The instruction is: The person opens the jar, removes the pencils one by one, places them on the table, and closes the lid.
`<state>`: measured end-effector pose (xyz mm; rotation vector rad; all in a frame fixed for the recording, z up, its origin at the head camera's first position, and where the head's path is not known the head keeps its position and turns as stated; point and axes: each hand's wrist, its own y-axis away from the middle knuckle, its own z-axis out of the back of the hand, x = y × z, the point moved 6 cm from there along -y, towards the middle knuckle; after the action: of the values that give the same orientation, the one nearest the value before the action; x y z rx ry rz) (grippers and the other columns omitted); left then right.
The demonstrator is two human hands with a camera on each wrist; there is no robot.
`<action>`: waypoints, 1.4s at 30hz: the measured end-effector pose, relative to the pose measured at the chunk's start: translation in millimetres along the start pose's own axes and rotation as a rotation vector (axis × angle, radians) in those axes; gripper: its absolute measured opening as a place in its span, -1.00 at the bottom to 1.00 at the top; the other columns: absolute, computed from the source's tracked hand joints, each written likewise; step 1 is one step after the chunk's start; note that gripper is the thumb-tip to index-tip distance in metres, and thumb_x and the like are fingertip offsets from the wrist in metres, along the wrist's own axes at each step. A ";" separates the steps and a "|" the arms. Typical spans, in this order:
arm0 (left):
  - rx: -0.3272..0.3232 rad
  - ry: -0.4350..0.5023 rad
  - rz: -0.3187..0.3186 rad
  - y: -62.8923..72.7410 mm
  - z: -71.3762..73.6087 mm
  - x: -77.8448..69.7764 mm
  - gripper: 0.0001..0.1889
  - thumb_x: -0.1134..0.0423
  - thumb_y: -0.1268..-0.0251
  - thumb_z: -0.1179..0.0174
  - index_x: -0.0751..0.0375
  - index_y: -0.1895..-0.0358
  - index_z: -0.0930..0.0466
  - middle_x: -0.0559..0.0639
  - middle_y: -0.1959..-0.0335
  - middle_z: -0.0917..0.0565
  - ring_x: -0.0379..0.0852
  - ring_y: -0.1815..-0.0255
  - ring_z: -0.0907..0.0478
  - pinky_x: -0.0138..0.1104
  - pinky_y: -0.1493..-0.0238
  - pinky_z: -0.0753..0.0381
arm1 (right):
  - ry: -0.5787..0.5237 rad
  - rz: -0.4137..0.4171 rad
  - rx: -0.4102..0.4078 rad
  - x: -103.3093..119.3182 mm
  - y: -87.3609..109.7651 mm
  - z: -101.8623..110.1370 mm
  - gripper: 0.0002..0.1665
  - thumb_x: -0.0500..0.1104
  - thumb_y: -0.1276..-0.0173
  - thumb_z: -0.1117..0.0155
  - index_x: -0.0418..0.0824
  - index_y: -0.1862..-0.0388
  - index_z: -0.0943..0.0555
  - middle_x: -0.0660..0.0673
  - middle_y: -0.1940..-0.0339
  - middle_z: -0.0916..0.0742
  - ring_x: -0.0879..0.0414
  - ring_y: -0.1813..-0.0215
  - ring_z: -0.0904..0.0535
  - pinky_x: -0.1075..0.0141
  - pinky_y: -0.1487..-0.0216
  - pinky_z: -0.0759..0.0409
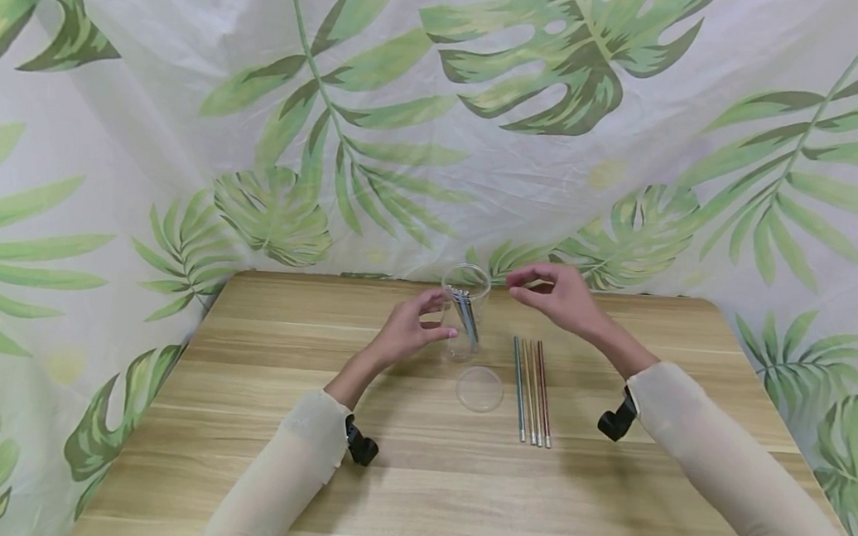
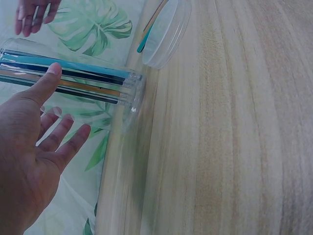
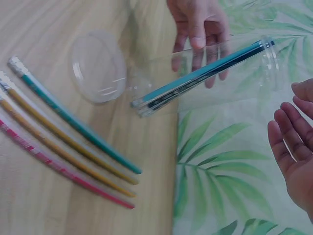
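A tall clear plastic container [image 1: 456,342] stands upright near the back edge of the table. Several pencils [image 1: 468,320], blue and dark ones among them, lean inside it with their ferrule ends down. My left hand [image 1: 404,331] holds the container from the left, thumb on the near side and fingers behind, as the right wrist view shows. To the right of the rim my right hand [image 1: 561,298] hovers with bent fingers and nothing between them. In front of the container a round clear lid [image 1: 479,389] lies flat.
Right of the lid, several pencils [image 1: 529,391] in teal, gold and red lie side by side, ferrule ends toward me. Behind the table's back edge hangs a leaf-patterned cloth [image 1: 379,132]. The wooden table [image 1: 413,499] extends in front.
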<state>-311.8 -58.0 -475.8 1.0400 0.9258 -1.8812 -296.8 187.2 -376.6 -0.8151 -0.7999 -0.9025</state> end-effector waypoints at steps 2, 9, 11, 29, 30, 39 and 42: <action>0.001 0.004 -0.002 -0.1 0.1 0.1 -0.35 0.35 -0.21 -0.57 0.26 -0.36 -0.51 0.25 -0.32 -0.65 0.25 -0.38 -0.59 -0.19 -0.21 -0.77 | -0.002 0.022 0.008 5.7 -4.8 -0.9 -0.73 -0.38 -0.46 -0.41 -0.47 -0.09 -0.72 -0.36 -0.04 -0.79 -0.20 -0.09 -0.73 0.42 -0.07 -0.78; 0.002 0.024 0.000 0.7 0.1 -0.4 -0.33 0.34 -0.21 -0.57 0.25 -0.38 -0.51 0.26 -0.34 -0.64 0.25 -0.39 -0.58 -0.17 -0.23 -0.77 | 0.023 0.080 0.060 23.6 -21.3 -7.0 -0.74 -0.33 -0.45 -0.43 -0.41 -0.07 -0.74 -0.32 -0.03 -0.80 -0.14 -0.05 -0.75 0.40 -0.07 -0.77; 0.001 0.023 0.001 0.7 0.4 -0.1 -0.34 0.34 -0.21 -0.57 0.23 -0.37 -0.51 0.25 -0.34 -0.64 0.25 -0.40 -0.58 -0.16 -0.24 -0.76 | 0.037 0.082 0.079 26.0 -26.8 -9.6 -0.73 -0.30 -0.47 -0.44 -0.39 -0.08 -0.75 -0.32 -0.05 -0.80 -0.13 -0.06 -0.76 0.40 -0.09 -0.76; 0.005 0.023 -0.004 0.0 -0.3 -1.7 -0.37 0.36 -0.23 -0.55 0.26 -0.35 -0.52 0.22 -0.33 -0.64 0.24 -0.38 -0.59 -0.16 -0.24 -0.76 | 0.164 0.184 0.309 49.0 -61.0 -36.8 -0.79 -0.37 -0.45 -0.41 -0.39 -0.03 -0.77 -0.30 0.01 -0.83 -0.08 -0.01 -0.80 0.12 -0.11 -0.82; 0.006 0.025 -0.005 0.1 -0.4 -1.8 -0.37 0.36 -0.22 -0.55 0.26 -0.35 -0.52 0.23 -0.33 -0.64 0.24 -0.38 -0.59 -0.15 -0.25 -0.76 | 0.169 0.179 0.322 48.6 -62.1 -37.9 -0.79 -0.37 -0.45 -0.41 -0.39 -0.02 -0.77 -0.28 0.02 -0.84 -0.07 -0.01 -0.80 0.13 -0.10 -0.82; 0.008 0.040 -0.011 -0.5 -0.6 -0.6 -0.36 0.38 -0.22 -0.55 0.26 -0.36 -0.51 0.21 -0.34 -0.63 0.22 -0.38 -0.59 -0.19 -0.25 -0.76 | 0.281 0.214 0.434 54.5 -69.9 -49.4 -0.83 -0.37 -0.43 -0.42 -0.31 0.05 -0.81 -0.14 0.12 -0.86 0.02 0.07 -0.80 0.19 -0.03 -0.83; 0.012 0.042 -0.015 -0.4 -0.9 -0.9 -0.36 0.39 -0.23 -0.54 0.27 -0.36 -0.50 0.22 -0.34 -0.63 0.23 -0.39 -0.59 -0.20 -0.24 -0.76 | 0.310 0.226 0.445 54.5 -71.8 -51.7 -0.86 -0.36 -0.42 -0.43 -0.29 0.09 -0.82 -0.12 0.16 -0.86 0.04 0.10 -0.80 0.23 0.00 -0.83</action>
<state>-311.6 -56.8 -475.3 1.0857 0.9498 -1.8853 -326.8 96.7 -335.4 -0.3530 -0.5896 -0.5971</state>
